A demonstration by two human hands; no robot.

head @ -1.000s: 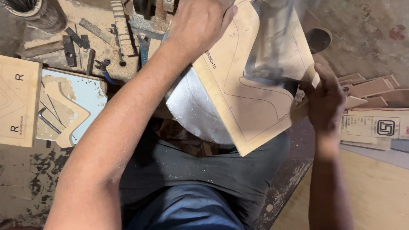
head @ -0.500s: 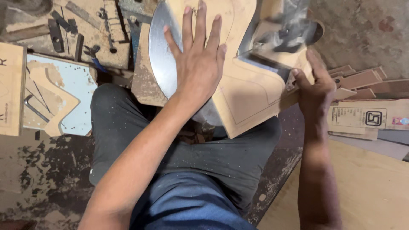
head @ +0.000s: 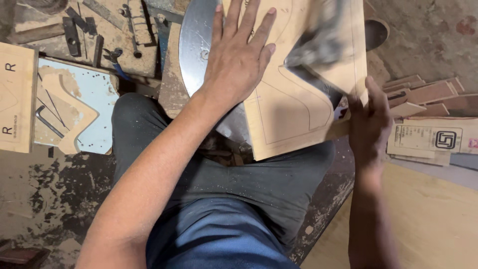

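While the person sits over it, a tan board marked with curved outlines lies tilted across a round metal plate, its lower corner over the lap. The left hand lies flat on the board's left part, fingers spread, clamped on nothing. The right hand has its grip closed on the board's right edge. Small wood offcuts lie just beside that hand.

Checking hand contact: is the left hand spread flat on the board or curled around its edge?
Spread flat: the left hand lies palm-down, fingers extended, on the board.
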